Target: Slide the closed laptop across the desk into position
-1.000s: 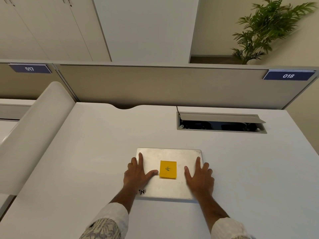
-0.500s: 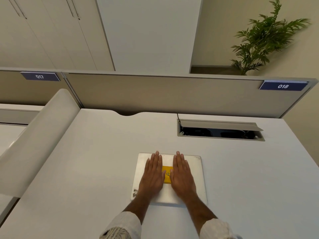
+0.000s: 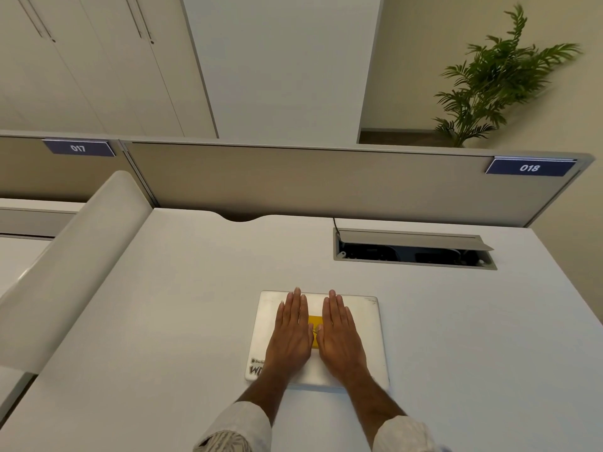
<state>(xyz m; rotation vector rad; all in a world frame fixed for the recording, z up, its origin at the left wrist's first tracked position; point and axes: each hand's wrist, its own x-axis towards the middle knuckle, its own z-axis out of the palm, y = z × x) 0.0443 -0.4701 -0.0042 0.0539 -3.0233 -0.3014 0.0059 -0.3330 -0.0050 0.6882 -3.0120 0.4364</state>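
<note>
A closed silver laptop (image 3: 365,327) lies flat on the white desk (image 3: 179,305), a little right of centre and towards the near edge. A yellow sticky note (image 3: 315,321) sits in the middle of its lid, mostly covered. My left hand (image 3: 290,334) and my right hand (image 3: 339,337) rest palm-down side by side on the lid, fingers straight and pointing away from me, fingertips near the laptop's far edge. Neither hand curls around an edge. Black stickers show at the lid's near left corner.
An open cable hatch (image 3: 414,252) with a raised flap lies in the desk beyond the laptop, to the right. A beige partition (image 3: 293,181) closes off the far edge. A rounded white side divider (image 3: 75,256) borders the left. A plant (image 3: 489,76) stands behind.
Both hands came in from the lid's left and right sides to its middle, and now cover most of the yellow note. The laptop has barely shifted.
</note>
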